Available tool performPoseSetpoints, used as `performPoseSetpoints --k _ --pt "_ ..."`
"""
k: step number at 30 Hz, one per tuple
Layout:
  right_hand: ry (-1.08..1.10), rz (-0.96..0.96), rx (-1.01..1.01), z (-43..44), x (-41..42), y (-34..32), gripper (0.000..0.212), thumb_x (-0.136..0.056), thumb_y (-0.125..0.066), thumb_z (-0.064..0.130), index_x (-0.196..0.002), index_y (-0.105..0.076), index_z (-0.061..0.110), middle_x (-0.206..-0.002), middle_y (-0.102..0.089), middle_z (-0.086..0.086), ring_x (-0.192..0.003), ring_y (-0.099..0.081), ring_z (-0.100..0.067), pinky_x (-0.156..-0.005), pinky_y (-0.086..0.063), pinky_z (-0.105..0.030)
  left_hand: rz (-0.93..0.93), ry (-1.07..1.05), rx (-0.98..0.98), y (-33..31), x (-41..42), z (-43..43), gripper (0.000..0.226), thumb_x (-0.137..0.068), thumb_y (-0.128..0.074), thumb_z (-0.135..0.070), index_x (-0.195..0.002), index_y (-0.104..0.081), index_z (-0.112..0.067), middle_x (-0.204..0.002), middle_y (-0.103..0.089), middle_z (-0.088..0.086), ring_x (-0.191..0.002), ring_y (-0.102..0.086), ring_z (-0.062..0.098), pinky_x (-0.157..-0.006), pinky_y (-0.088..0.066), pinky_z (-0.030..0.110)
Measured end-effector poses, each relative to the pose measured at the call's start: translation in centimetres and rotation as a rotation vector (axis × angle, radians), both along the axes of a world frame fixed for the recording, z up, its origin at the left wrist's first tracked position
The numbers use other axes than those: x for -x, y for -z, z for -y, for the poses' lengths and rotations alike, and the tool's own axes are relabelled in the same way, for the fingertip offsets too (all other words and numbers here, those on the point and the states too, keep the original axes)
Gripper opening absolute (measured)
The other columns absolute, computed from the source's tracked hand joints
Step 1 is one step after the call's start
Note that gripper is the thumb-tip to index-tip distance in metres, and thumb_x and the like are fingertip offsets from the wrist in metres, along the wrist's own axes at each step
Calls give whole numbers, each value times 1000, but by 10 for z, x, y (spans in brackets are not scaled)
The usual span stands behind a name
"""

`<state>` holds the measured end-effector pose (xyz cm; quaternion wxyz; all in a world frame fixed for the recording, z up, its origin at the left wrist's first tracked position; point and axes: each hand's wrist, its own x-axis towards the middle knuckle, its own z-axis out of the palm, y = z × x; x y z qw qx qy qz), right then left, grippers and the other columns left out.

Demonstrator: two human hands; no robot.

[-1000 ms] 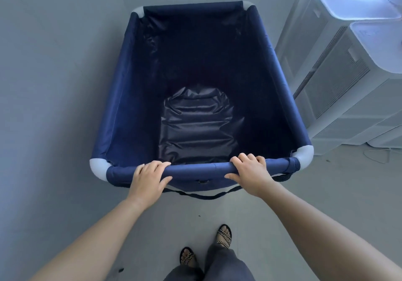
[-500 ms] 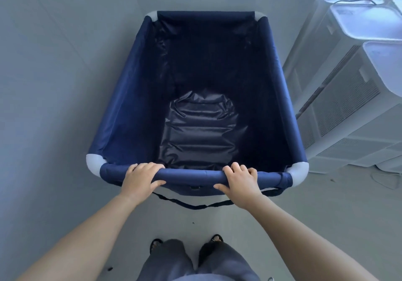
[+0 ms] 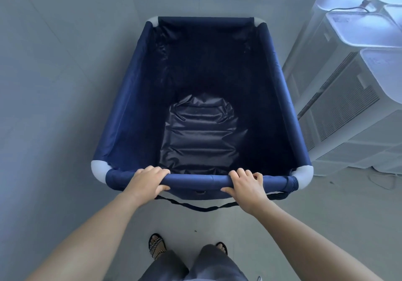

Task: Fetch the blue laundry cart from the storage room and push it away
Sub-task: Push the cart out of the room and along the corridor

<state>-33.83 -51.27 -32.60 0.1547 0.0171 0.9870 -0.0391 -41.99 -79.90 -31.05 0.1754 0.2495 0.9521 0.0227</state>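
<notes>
The blue laundry cart (image 3: 130,89) stands right in front of me, a deep navy fabric bin with white plastic corners and nothing inside it. Both hands grip its near top rail. My left hand (image 3: 146,181) wraps the rail left of centre, fingers over the top. My right hand (image 3: 247,186) holds the same rail right of centre. A dark strap (image 3: 195,207) hangs in a loop under the near rail. The wheels are hidden below the fabric.
A grey wall (image 3: 47,85) runs close along the cart's left side. White air-conditioner units (image 3: 348,111) stand in a row against the cart's right side, with a cable (image 3: 382,184) on the floor beside them. Pale floor (image 3: 326,211) lies behind the cart; my sandalled feet (image 3: 157,245) are below.
The cart has shifted to the right and sits nearer the white units, which show more in view. My feet have stepped apart. Both hands keep their grip on the rail.
</notes>
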Motion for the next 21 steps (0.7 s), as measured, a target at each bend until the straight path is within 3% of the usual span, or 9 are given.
performPoseSetpoints --k 8,21 --pt "50 14 39 31 30 -4 48 -90 -35 61 -114 -45 21 -107 -51 1 -101 -48 -20 -93 -31 -41 79 15 32 -11 47 20 27 -90 -54 -42 -112 -50 -26 -103 -60 -6 -100 -48 18 -88 -38 33" --pt "107 -5 93 42 37 2 44 -87 -37 64 -113 -45 30 -102 -47 8 -96 -43 -16 -90 -27 -36 128 -6 -46 -3 65 41 33 -87 -54 -51 -114 -48 -32 -110 -58 -9 -102 -51 17 -95 -35 35"
